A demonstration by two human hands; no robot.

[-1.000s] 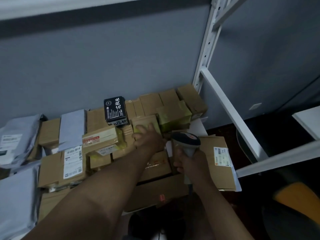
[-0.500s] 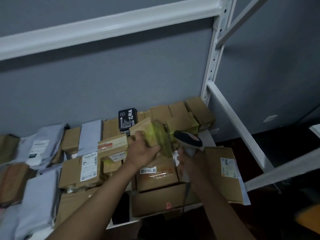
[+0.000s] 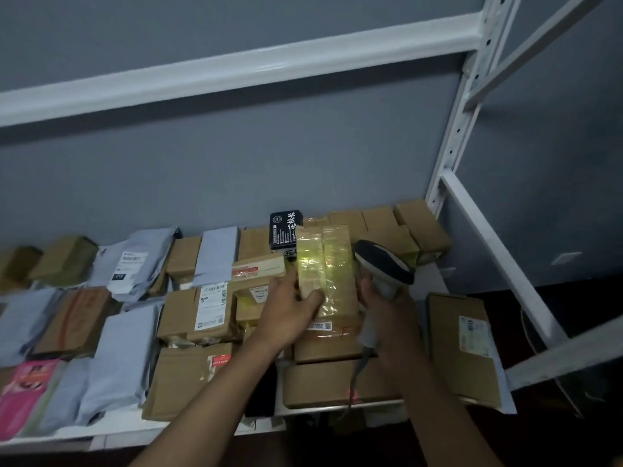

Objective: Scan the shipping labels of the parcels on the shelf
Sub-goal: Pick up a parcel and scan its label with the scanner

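Grey wall (image 3: 236, 170) backs a white metal shelf (image 3: 451, 284) whose perforated upright (image 3: 455, 129) rises at the right end, with a white crossbeam (image 3: 236, 67) running above. Parcels crowd the shelf board: brown cardboard boxes in rows, soft grey mailer bags (image 3: 118, 348) far to the left of the upright, and a pink packet (image 3: 23, 385) at the far left edge. Both forearms reach up from the bottom of the view toward the middle of the shelf. Left hand (image 3: 286, 315) grips a tape-wrapped box (image 3: 325, 271) from its left side, thumb lying across the glossy front, and holds it tilted up off the pile, left of the upright. Its yellowish tape is crinkled and shiny, and a pale glow lies across it. Right hand (image 3: 387, 315) is curled round the pale handle of a barcode scanner (image 3: 384, 264), whose dark oval head sits just right of the held box and points at it. A small black carton (image 3: 286, 229) with white characters stands behind the held box against the wall. One flat brown box (image 3: 462, 348) with a white label (image 3: 473, 335) lies nearest the upright, at the shelf's right end. Another labelled box (image 3: 199, 311) sits left of the left hand.
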